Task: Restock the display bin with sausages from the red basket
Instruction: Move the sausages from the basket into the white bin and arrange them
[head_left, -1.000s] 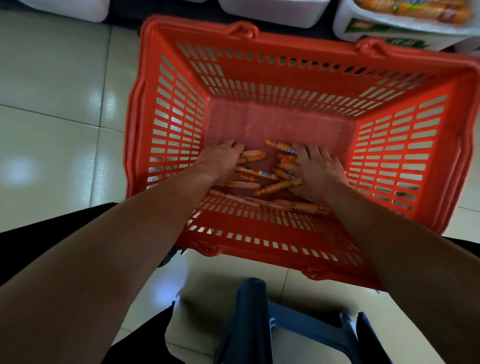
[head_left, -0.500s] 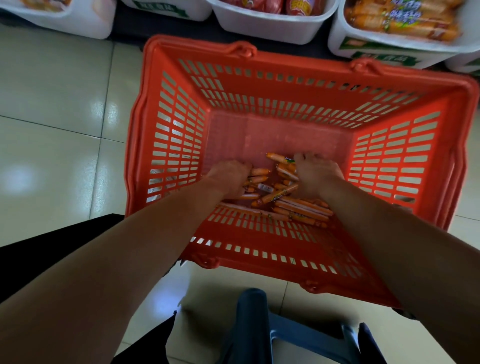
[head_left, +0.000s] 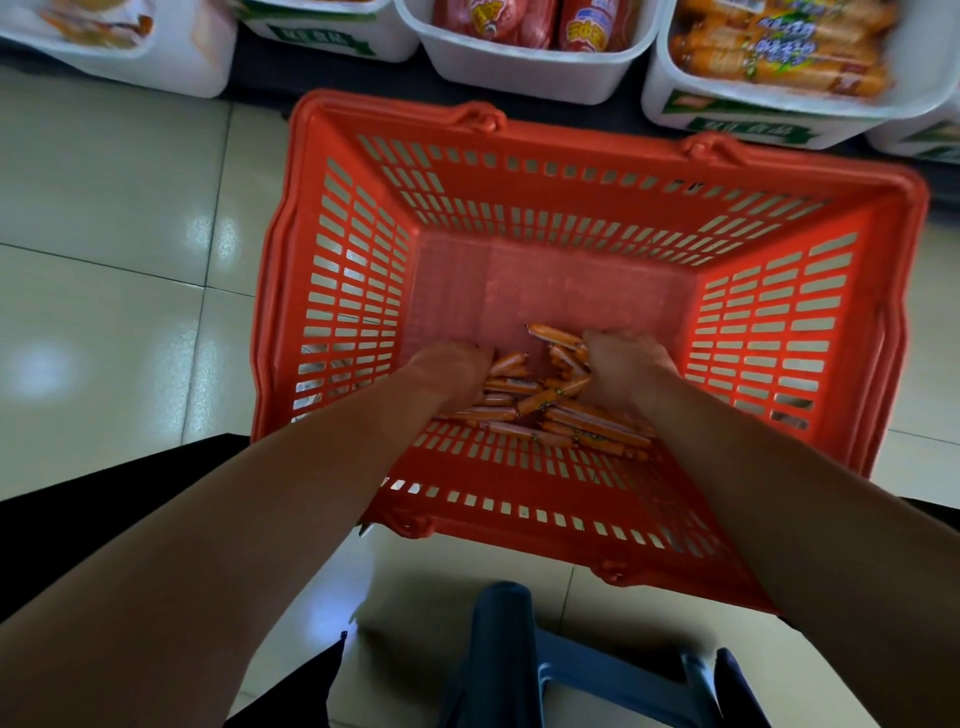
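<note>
Red basket (head_left: 332, 208) stands on the floor (head_left: 104, 208) just before the far-right display bin (head_left: 727, 111), judged for a short carry. Left grip (head_left: 452, 364) and right grip (head_left: 623, 364) are both curled round sausages (head_left: 561, 410) heaped at the basket's near end.

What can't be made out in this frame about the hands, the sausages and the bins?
Head view only.
- Fingers of left hand and right hand: hidden under the hands' backs; grip unconfirmed.
- Sausages: count unknown, hands cover part of the pile; print too small.
- White bins: cut off by the top edge; fill unknown.
</note>
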